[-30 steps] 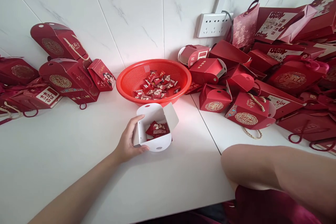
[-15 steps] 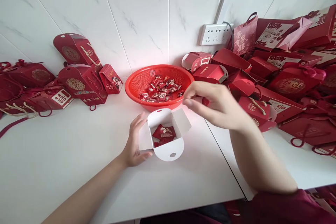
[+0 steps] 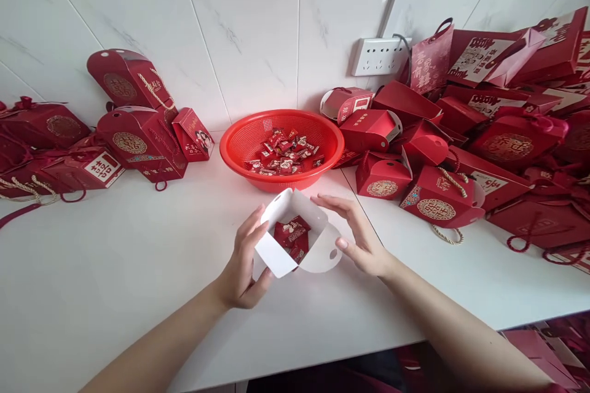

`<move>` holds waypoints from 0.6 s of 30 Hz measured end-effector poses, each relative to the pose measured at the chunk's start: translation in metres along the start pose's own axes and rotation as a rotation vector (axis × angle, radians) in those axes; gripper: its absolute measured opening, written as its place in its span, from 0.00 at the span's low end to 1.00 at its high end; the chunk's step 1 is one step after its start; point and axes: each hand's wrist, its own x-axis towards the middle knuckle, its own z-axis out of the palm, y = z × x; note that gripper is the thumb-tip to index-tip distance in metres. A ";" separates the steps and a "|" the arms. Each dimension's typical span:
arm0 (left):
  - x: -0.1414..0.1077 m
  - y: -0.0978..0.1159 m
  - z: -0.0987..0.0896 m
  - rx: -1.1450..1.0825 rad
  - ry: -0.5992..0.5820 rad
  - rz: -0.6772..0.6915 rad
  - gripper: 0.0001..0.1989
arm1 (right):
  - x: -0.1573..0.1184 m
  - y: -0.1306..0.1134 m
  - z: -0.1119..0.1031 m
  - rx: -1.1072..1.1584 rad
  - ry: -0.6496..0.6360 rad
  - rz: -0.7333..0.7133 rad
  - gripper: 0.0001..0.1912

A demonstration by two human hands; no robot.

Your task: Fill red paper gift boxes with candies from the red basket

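An opened gift box [image 3: 278,253], white inside with its flaps folded out, stands on the table in front of me. Several red wrapped candies [image 3: 292,234] lie at its bottom. My left hand [image 3: 243,263] is closed round the box's left side, fingers on the flap and thumb near the front. On the other side, my right hand [image 3: 360,238] grips the box, its thumb against the rounded flap. Just behind the box is a red plastic basket [image 3: 237,156] with many wrapped candies [image 3: 288,153] in it.
Red gift boxes [image 3: 436,199] are heaped on the right, up to the wall. More boxes [image 3: 138,141] stand at the left, some with rope handles. A white power strip [image 3: 378,56] is fixed to the tiled wall. The white table [image 3: 184,295] has a seam at the right.
My right hand has come down from beside the basket onto the right side of the box. The box has turned, and its front flap now points to the right. My left hand stays on it.
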 end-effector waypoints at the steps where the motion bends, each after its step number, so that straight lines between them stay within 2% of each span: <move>1: 0.000 0.001 0.001 0.018 0.001 -0.007 0.38 | -0.001 -0.001 0.001 -0.038 -0.051 -0.031 0.34; 3: -0.001 0.001 0.004 0.032 0.033 -0.086 0.36 | -0.002 -0.002 0.003 -0.138 -0.161 -0.105 0.38; 5: -0.001 0.002 0.008 -0.022 0.083 -0.222 0.35 | -0.003 -0.003 0.005 -0.200 -0.242 -0.161 0.41; 7: 0.000 0.003 0.012 -0.092 0.139 -0.355 0.36 | -0.003 -0.005 0.007 -0.211 -0.267 -0.178 0.40; 9: 0.003 0.006 0.013 -0.060 0.174 -0.420 0.35 | -0.003 -0.006 0.008 -0.219 -0.254 -0.169 0.37; 11: 0.005 0.008 0.012 0.093 0.179 -0.375 0.31 | -0.004 -0.006 0.009 -0.242 -0.224 -0.158 0.33; 14: 0.007 0.011 0.009 0.265 0.114 -0.189 0.25 | -0.005 -0.006 0.007 -0.270 -0.146 -0.103 0.27; 16: 0.008 0.011 0.007 0.243 0.038 -0.140 0.24 | -0.005 -0.006 0.007 -0.283 -0.101 -0.068 0.24; 18: 0.008 0.010 0.007 0.158 -0.045 -0.169 0.25 | -0.006 -0.007 0.007 -0.291 -0.080 -0.061 0.23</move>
